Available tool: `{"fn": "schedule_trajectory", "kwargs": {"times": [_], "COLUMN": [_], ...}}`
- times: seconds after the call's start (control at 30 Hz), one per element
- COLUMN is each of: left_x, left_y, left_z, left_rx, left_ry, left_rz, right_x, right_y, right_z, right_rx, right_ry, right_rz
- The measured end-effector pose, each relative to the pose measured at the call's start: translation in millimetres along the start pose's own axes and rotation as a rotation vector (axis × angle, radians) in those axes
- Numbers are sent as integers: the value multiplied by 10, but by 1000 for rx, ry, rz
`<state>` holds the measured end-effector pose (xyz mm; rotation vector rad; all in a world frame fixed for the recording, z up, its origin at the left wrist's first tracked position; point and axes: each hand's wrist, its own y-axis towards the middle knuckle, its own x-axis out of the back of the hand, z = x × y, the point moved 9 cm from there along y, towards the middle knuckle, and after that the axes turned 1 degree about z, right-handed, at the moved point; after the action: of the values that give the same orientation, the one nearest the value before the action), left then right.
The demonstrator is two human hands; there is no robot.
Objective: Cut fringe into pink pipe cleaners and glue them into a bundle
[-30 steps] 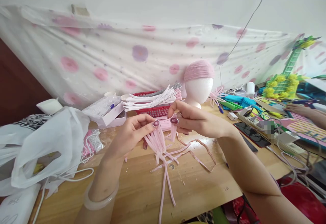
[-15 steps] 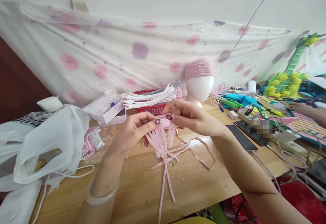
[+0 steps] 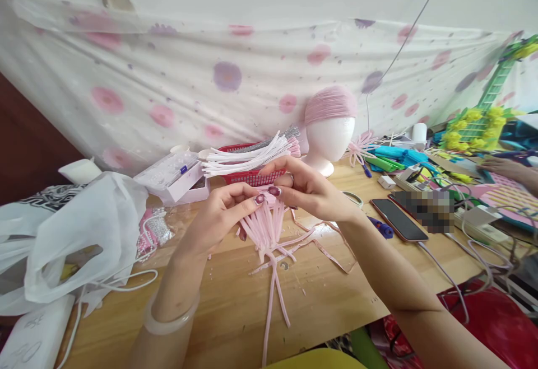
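Note:
Between my hands is a fan of pink pipe cleaners (image 3: pixel 264 226), gathered at its lower end, with two long stems trailing down toward the table's front edge. My left hand (image 3: pixel 225 212) pinches the fan's upper left edge between thumb and fingers. At the upper right edge, my right hand (image 3: pixel 305 187) grips it the same way, thumb close to the left thumb. A pink measuring tape (image 3: pixel 332 254) lies loosely curved on the wooden table (image 3: pixel 227 307), behind and right of the fan. My fingers hide part of the fan's top.
Behind my hands stand a red basket (image 3: pixel 256 177) with white pipe cleaners (image 3: pixel 239 159) and a white foam head (image 3: pixel 330 139) wrapped in pink. Left are a plastic bag (image 3: pixel 84 234) and a white box (image 3: pixel 180 181). Right are a phone (image 3: pixel 399 220), cables and another person's hand (image 3: pixel 500 164).
My right thumb has come slightly closer to the left one, and the gap in the fan's right side has narrowed. The view has shifted a little.

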<state>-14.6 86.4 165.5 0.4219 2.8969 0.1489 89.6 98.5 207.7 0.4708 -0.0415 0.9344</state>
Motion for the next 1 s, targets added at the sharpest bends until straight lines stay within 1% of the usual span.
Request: {"fn": "schedule_trajectory", "kwargs": {"times": [0.1, 0.2, 0.4, 0.53, 0.77, 1.0], "left_x": [4, -2, -61, -51, -10, -19], "left_y": [11, 23, 36, 24, 26, 48], "left_z": [28, 31, 30, 13, 37, 78], "left_rx": [1, -11, 6, 14, 32, 36], "left_ry": [5, 20, 38, 72, 88, 66], "left_rz": [4, 3, 30, -2, -47, -5], "right_x": [-30, -31, -13, -25, 27, 32], "right_y": [6, 3, 8, 18, -9, -27], "right_z": [-9, -57, -125, -152, -167, -202], "right_rx": [4, -23, -45, -67, -68, -105], "right_ry": [53, 69, 103, 122, 85, 67], "right_rz": [13, 14, 18, 20, -63, -102]}}
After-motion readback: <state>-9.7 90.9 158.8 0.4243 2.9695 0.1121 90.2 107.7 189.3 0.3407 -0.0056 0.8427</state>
